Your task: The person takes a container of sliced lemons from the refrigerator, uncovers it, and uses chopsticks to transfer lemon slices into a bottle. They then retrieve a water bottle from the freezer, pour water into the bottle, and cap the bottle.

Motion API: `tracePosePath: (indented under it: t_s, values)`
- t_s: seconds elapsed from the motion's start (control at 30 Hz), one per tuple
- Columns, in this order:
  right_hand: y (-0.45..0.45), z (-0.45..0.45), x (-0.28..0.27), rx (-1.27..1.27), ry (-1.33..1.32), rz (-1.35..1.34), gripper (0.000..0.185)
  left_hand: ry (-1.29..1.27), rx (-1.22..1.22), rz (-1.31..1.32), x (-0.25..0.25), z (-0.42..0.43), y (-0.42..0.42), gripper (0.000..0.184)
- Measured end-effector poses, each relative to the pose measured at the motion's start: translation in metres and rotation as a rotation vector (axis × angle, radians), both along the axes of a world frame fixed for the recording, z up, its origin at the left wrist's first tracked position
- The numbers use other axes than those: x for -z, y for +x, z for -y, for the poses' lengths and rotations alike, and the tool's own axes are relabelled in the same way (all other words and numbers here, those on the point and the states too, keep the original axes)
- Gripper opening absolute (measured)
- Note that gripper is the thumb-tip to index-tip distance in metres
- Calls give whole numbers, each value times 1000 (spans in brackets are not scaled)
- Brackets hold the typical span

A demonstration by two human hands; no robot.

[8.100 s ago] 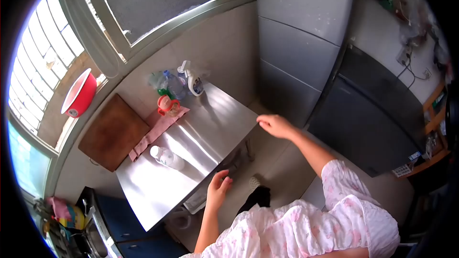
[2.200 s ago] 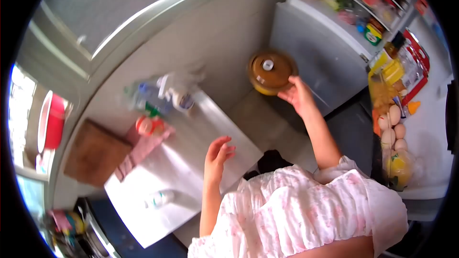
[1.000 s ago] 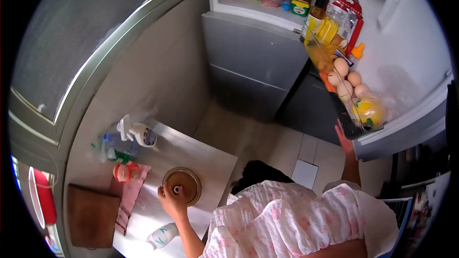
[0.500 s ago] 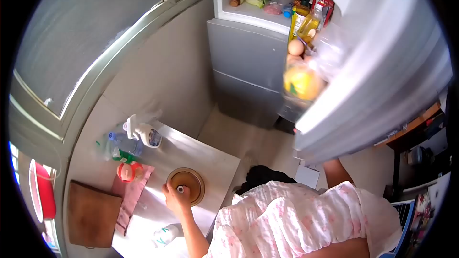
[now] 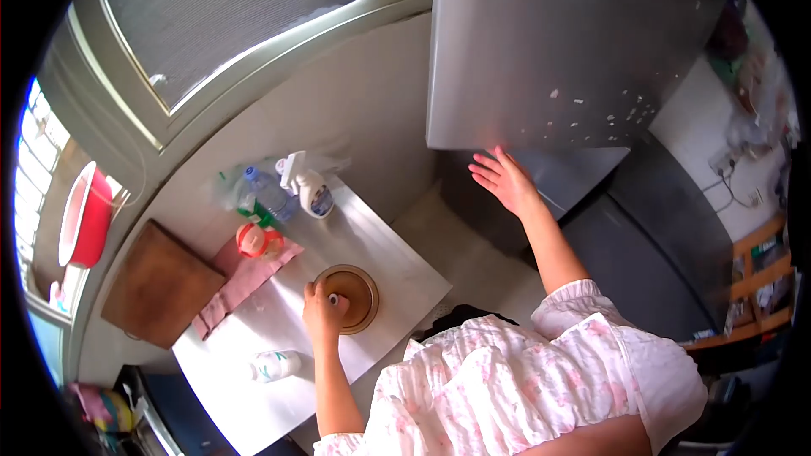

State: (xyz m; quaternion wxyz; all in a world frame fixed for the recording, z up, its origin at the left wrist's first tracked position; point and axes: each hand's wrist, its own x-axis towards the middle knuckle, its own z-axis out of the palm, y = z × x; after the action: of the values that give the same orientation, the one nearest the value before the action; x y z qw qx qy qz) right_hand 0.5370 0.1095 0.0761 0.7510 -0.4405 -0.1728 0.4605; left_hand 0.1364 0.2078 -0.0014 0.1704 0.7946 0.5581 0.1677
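The brown lidded pot (image 5: pixel 364 287) sits on the metal-topped table (image 5: pixel 404 270), the left hand (image 5: pixel 322 309) curled around its lid knob (image 5: pixel 338 300). Beyond the pot and well to its right, the right hand (image 5: pixel 507 182) is spread wide at the lower edge of the fridge door (image 5: pixel 541 59); whether fingertips touch it, I cannot tell. A light, level hold on the knob, with right fingers clear of the door's gap, would probably serve best. The pot's contents are hidden. Left of the pot is an opaque white bottle (image 5: pixel 275 366); beyond it, a spray bottle (image 5: pixel 317 195) and a blue-capped plastic bottle (image 5: pixel 272 195), fill levels unclear.
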Motion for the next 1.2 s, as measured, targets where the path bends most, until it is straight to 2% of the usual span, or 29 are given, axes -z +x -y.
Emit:
tracePosePath:
  t_s: [0.03, 0.07, 0.13, 0.17, 0.2, 0.3, 0.33, 0.4, 0.47, 0.53, 0.57, 0.63, 0.73, 0.93, 1.03, 1.13, 1.17, 1.2]
  values:
    - [1, -3, 1, 57, -53, 59, 37, -6, 4, -4, -1, 0, 1, 47]
    - [6, -4, 0, 43, -53, 54, 37, -16, 11, -7, -2, 0, 2, 47]
    - [17, -7, -3, 103, -94, 324, 36, -15, 2, 1, -10, 2, 4, 46]
    - [16, -10, -2, 121, -70, 303, 32, -43, 21, 8, -14, 3, 5, 45]
    - [27, -10, -6, 180, -84, 419, 28, -70, 40, 15, -16, 3, 5, 45]
    - [86, -24, -2, 584, -28, 1186, 24, 11, 16, 72, -9, 7, 4, 44]
    - [96, -20, -20, 768, -212, 1528, 24, 8, 10, 65, -5, 8, 5, 44]
    - [126, -13, -44, 885, -364, 1964, 31, 142, -24, 32, 4, 13, 3, 44]
    - [149, -12, -50, 862, -428, 2013, 36, 151, -54, 48, 3, 17, 4, 44]
    - [168, -12, -51, 852, -781, 2227, 43, 160, -81, 67, 4, 18, 4, 44]
    - [177, -12, -49, 842, -779, 2229, 43, 172, -84, 48, 6, 18, 4, 43]
    - [194, -12, -44, 757, -996, 2224, 51, 183, -89, 29, 7, 19, 6, 42]
    - [216, -10, -42, 676, -1152, 2211, 55, 130, -148, 32, 7, 20, 12, 41]
    - [225, -7, -41, 587, -1270, 2314, 62, 60, -157, -28, 3, 15, 14, 41]
    - [227, -11, -41, 605, -1264, 2351, 63, 115, -126, -33, 7, 17, 8, 39]
    - [228, -33, -15, 541, -936, 2212, 53, 131, -126, 17, 4, 20, 8, 39]
    - [216, -37, -9, 519, -914, 2217, 53, 124, -148, 8, 3, 17, 9, 39]
    - [190, -42, -5, 357, -848, 2102, 50, 99, -134, 36, 2, 17, 9, 41]
